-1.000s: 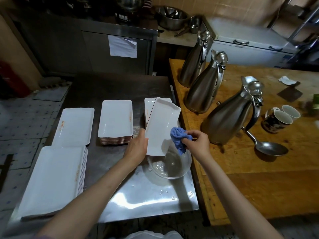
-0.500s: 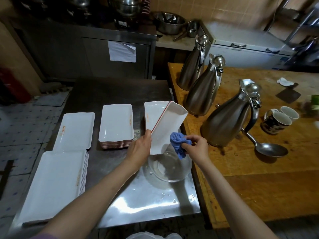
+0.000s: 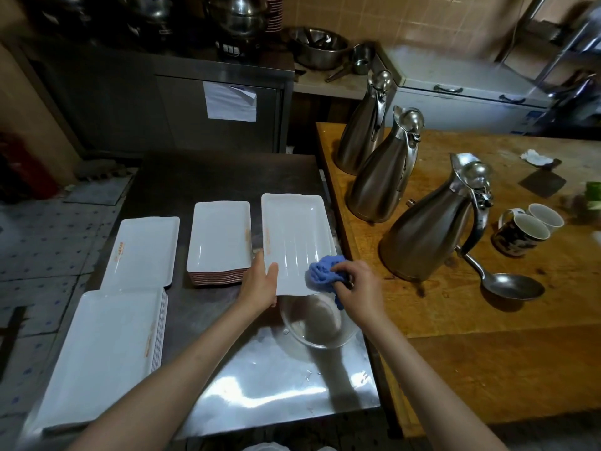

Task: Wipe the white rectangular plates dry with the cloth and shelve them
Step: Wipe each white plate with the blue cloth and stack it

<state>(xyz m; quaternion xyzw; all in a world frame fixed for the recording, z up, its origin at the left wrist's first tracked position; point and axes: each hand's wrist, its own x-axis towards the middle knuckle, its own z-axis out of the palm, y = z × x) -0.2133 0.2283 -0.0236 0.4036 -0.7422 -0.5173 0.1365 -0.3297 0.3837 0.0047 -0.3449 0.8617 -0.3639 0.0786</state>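
My left hand (image 3: 260,284) grips the near left edge of a white rectangular plate (image 3: 292,236), face up and nearly level above the steel table (image 3: 260,385). My right hand (image 3: 357,288) holds a bunched blue cloth (image 3: 322,275) against the plate's near right corner. A stack of white plates (image 3: 219,237) sits just left of it. One plate (image 3: 143,249) lies farther left, and a stack of bigger plates (image 3: 97,353) fills the near left.
A clear glass bowl (image 3: 317,323) stands under my hands. On the wooden table (image 3: 487,353) to the right are three steel jugs (image 3: 429,232), two mugs (image 3: 523,232) and a ladle (image 3: 510,284). Steel cabinets (image 3: 162,102) and bowls (image 3: 318,47) line the back.
The plate was tilted up on its edge; now it is turned face up and nearly level. The cloth has moved onto its near right corner.
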